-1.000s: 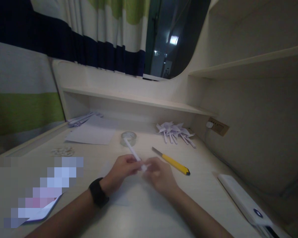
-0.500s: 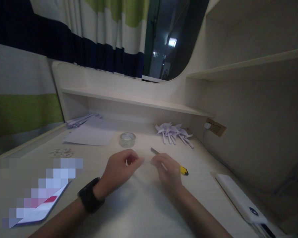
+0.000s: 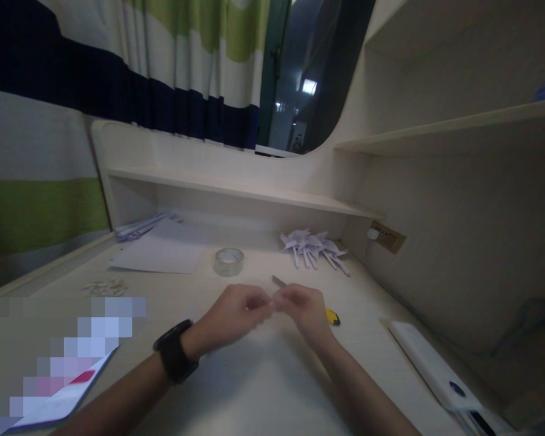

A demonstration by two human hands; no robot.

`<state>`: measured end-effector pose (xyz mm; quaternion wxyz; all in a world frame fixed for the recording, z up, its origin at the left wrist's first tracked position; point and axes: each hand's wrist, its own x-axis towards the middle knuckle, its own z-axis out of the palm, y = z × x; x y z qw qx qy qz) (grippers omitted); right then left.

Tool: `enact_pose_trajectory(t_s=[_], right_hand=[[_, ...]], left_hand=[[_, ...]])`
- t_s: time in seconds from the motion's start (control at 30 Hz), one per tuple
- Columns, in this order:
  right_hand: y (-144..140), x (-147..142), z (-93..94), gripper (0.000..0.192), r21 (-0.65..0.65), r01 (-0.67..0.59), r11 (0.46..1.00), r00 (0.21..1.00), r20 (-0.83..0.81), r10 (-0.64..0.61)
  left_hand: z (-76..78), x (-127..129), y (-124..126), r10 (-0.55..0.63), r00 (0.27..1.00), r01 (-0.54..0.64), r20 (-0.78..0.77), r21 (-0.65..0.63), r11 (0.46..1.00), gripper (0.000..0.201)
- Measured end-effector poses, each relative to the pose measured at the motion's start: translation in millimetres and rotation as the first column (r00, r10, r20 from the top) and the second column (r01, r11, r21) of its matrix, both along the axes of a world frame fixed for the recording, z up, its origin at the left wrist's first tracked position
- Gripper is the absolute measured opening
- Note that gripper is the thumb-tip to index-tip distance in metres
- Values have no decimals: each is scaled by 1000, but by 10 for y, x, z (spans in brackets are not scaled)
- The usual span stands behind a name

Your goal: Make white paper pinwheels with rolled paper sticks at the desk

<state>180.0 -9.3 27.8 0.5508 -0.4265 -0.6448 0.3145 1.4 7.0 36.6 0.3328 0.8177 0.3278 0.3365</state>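
My left hand (image 3: pixel 238 312), with a black watch (image 3: pixel 176 351) on its wrist, is closed in a pinch above the desk. My right hand (image 3: pixel 305 309) is pinched as well, and the fingertips of both meet in the middle. Whatever they hold between them is too small and blurred to make out. Under and behind my right hand lies a utility knife; its blade (image 3: pixel 279 281) and yellow end (image 3: pixel 332 317) show on either side of the hand. A roll of clear tape (image 3: pixel 228 262) stands just beyond my left hand.
Paper pinwheels (image 3: pixel 311 245) lie at the back right. White paper sheets (image 3: pixel 163 248) and rolled paper sticks (image 3: pixel 145 227) are at the back left. Small pale pieces (image 3: pixel 105 287) lie near a partly blurred-out tablet-like device (image 3: pixel 63 406). A white device (image 3: pixel 429 363) rests at right, below a wall socket (image 3: pixel 388 236).
My fingertips have come together, closing the small gap between the hands. My left hand has moved right. The whole view has shifted slightly.
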Motion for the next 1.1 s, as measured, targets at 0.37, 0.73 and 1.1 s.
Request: enact_pose_trajectory(t_s=[0.37, 0.73, 1.1], right_hand=[[-47, -85, -6, 9, 94, 101, 990, 933, 338, -127], [-51, -82, -67, 13, 270, 15, 963, 928, 355, -114], [-124, -104, -33, 10, 321, 29, 947, 923, 355, -148]], left_hand=[[-258, -40, 34, 37, 999, -37, -3, -78, 996, 33], [-269, -55, 48, -11, 1000, 10, -23, -50, 999, 32], [-287, -66, 37, 10, 995, 8, 104, -174, 985, 29]])
